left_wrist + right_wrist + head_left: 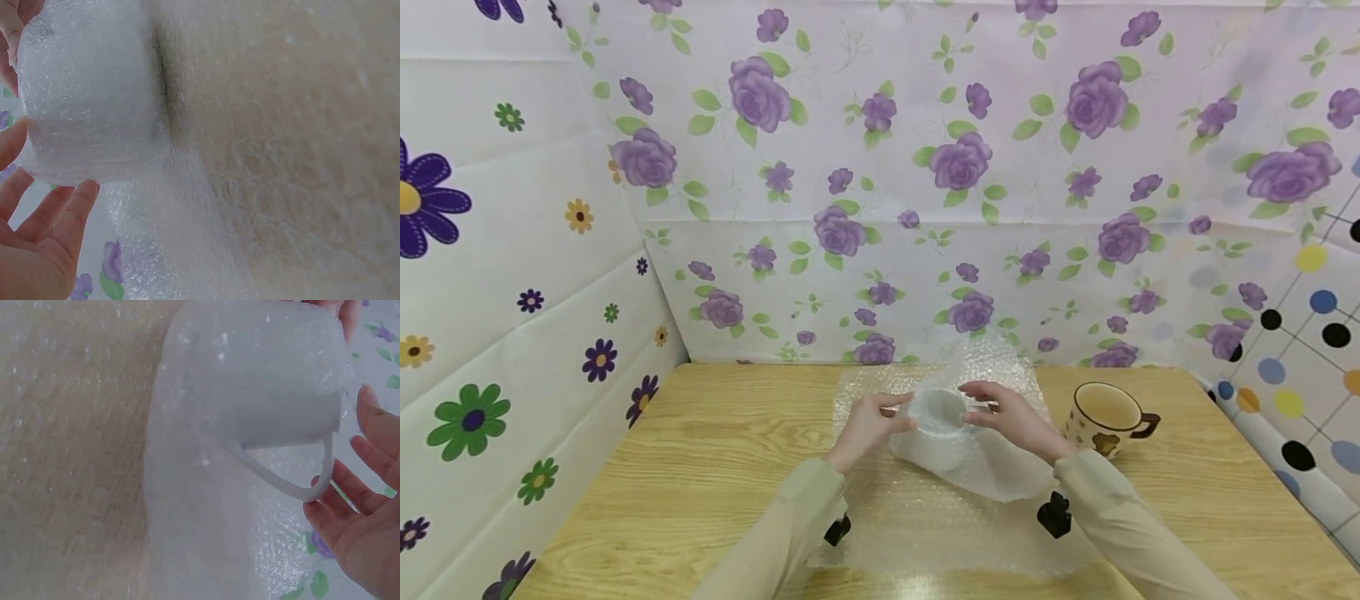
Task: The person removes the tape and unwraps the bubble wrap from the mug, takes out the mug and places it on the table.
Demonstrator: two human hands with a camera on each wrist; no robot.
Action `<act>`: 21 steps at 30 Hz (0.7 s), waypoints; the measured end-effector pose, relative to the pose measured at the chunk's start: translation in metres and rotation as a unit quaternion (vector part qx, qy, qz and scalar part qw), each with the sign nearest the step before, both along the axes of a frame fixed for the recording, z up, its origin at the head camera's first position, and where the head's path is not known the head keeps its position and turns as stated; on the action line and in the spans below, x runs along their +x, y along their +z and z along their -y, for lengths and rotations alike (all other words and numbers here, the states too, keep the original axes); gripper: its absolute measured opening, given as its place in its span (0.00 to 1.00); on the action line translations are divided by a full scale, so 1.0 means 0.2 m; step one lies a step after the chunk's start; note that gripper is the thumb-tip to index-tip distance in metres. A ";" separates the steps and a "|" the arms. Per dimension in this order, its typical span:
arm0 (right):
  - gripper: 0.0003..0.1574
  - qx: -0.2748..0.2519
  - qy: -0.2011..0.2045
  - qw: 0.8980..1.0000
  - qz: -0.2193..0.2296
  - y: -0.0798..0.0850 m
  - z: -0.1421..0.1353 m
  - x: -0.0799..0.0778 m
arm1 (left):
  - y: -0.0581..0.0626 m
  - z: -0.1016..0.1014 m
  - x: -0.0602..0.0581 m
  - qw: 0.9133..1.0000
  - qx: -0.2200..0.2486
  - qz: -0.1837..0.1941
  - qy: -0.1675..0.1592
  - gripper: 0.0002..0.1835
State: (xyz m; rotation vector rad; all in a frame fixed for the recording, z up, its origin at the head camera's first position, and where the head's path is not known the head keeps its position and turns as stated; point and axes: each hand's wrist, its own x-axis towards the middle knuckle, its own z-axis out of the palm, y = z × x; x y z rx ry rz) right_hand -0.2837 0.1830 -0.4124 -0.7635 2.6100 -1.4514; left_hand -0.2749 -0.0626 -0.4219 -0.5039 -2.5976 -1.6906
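A white mug (294, 419), partly wrapped in bubble wrap (951, 463), stands on a larger spread of the same wrap in the head view. My left hand (871, 423) is at its left side, with thumb and fingertips against the wrapped wall (94, 94). On the other side, the mug's bare handle (284, 482) sticks out of the wrap. My right hand (1011, 418) is beside that handle, its fingertips (314, 509) touching the loop while the thumb stays apart from the rim. Wrap hides most of the mug's body.
A cream patterned mug (1107, 417) with a dark rim and brown handle stands to the right, close to my right forearm. Wooden tabletop (722, 433) surrounds the wrap. Floral cloth (880, 200) hangs behind the table's back edge.
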 end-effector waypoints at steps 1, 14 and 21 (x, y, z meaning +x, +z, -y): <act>0.31 0.000 0.000 1.000 0.002 -0.01 0.00 0.00 | 0.00 0.00 0.00 1.000 0.000 0.000 0.000 0.22; 0.30 0.004 0.003 1.000 0.011 -0.04 0.01 -0.02 | 0.00 0.00 -0.01 1.000 -0.005 -0.002 -0.004 0.23; 0.30 0.005 -0.006 1.000 0.012 -0.06 0.01 -0.02 | 0.02 -0.01 0.00 0.998 -0.042 -0.047 -0.002 0.22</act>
